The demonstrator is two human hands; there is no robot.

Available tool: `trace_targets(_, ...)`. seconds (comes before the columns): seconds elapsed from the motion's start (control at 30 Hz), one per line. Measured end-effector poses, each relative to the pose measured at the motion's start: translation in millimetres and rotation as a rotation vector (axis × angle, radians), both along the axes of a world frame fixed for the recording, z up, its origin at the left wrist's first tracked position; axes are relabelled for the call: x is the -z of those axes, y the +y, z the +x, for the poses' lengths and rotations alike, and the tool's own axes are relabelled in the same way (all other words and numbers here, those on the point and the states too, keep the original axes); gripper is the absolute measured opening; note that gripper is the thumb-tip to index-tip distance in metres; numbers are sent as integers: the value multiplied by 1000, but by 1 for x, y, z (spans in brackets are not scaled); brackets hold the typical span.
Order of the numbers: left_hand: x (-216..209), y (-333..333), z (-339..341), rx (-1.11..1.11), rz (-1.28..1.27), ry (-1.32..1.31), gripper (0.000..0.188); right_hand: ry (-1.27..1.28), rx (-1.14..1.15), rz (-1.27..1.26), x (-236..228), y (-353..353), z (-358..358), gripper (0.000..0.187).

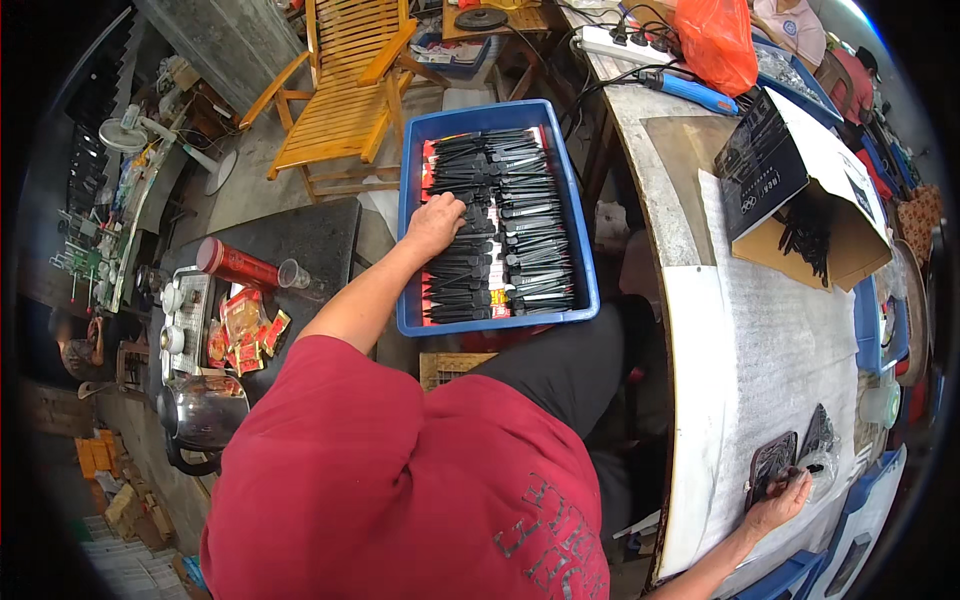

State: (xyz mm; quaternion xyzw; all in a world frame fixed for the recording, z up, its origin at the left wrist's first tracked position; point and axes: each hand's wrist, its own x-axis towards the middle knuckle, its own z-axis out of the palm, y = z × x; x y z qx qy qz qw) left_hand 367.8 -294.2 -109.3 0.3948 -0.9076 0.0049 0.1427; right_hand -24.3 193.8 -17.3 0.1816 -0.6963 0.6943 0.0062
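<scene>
Black tools: slim, lying crosswise in two columns inside the blue bin.
Dark flat object: on the white table covering (kind unclear from here).

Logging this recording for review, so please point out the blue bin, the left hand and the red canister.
blue bin (480,119): head view, on its far wall.
left hand (436,226): head view, on the back of the hand.
red canister (243,265): head view, on its side.

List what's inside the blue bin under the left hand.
Two columns of black pieces on red-and-white lining; the left hand hides some. Whatever lies deeper is covered.
</scene>
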Motion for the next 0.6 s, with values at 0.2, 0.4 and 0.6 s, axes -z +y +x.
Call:
trace_targets(0.2,-5,-4,-16,1,9,244,13,16,72,31,-3,7,0,18)
trace_targets(0.4,-53,23,-68,251,13,422,15,-15,43,27,-4,-20,9,14)
trace_targets(0.6,-107,86,-164,636,117,561,16,-32,3,-83,-21,-16,18,12)
